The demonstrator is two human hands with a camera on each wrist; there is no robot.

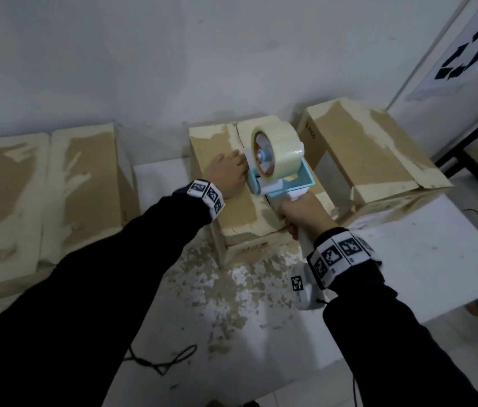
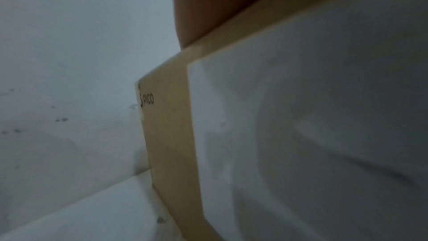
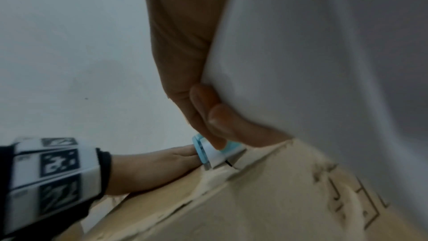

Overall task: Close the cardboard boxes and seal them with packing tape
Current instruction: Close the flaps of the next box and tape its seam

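A worn cardboard box (image 1: pixel 237 212) stands in the middle of the white table, its top flaps down. My left hand (image 1: pixel 227 174) lies flat on the left flap and presses it; its fingertips are hidden behind the dispenser. My right hand (image 1: pixel 302 214) grips the white handle of a blue and white tape dispenser (image 1: pixel 278 171), which carries a roll of clear tape (image 1: pixel 278 148) over the seam between the flaps. In the right wrist view my fingers (image 3: pixel 208 116) curl round the handle (image 3: pixel 324 61), and the dispenser's blue front (image 3: pixel 201 153) sits at the box's top (image 3: pixel 254 208) beside the left hand (image 3: pixel 150 168). The left wrist view shows the box's side (image 2: pixel 169 135).
A larger closed box (image 1: pixel 49 195) stands to the left and another box (image 1: pixel 372 151) to the right, both against the wall. Torn paper residue (image 1: pixel 226 289) covers the table (image 1: pixel 408 259) before the middle box. A dark cable (image 1: pixel 158 362) lies near the front edge.
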